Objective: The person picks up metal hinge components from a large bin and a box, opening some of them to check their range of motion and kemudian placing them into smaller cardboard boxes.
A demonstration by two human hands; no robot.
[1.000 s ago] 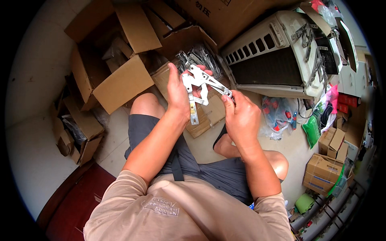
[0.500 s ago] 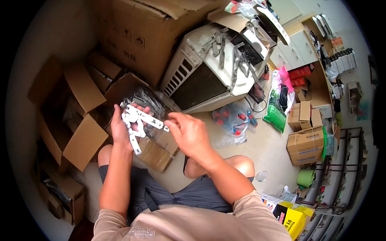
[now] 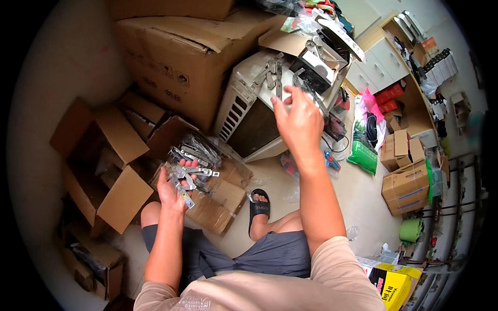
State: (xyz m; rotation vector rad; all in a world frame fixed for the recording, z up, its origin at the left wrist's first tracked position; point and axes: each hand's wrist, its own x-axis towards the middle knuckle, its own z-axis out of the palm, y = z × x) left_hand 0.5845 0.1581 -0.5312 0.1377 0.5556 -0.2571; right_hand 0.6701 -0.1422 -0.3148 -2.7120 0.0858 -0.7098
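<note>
My left hand [image 3: 171, 194] is palm up, its fingers curled around a shiny folding metal hinge [image 3: 184, 181] whose flat arms stick out to both sides. Raised over the white plastic crate [image 3: 244, 80], my right hand [image 3: 303, 122] has its thumb and index finger apart, with nothing visible between them. Several similar metal hinges [image 3: 271, 72] lie on the crate top just beyond it. Below my left hand, an open carton [image 3: 168, 132] holds clear plastic-wrapped metal pieces [image 3: 202, 147].
Open cardboard boxes [image 3: 124, 199] stand at the left, and a large carton [image 3: 171, 57] rises behind. A flattened brown carton [image 3: 223, 207] lies near my sandalled foot [image 3: 259, 207]. Right of the crate are a green bag [image 3: 363, 155], stacked boxes [image 3: 407, 189] and a yellow box [image 3: 397, 285].
My right hand has left the hinge in my left hand and moved up and right to the crate. The left hand keeps the hinge. The view has shifted slightly.
</note>
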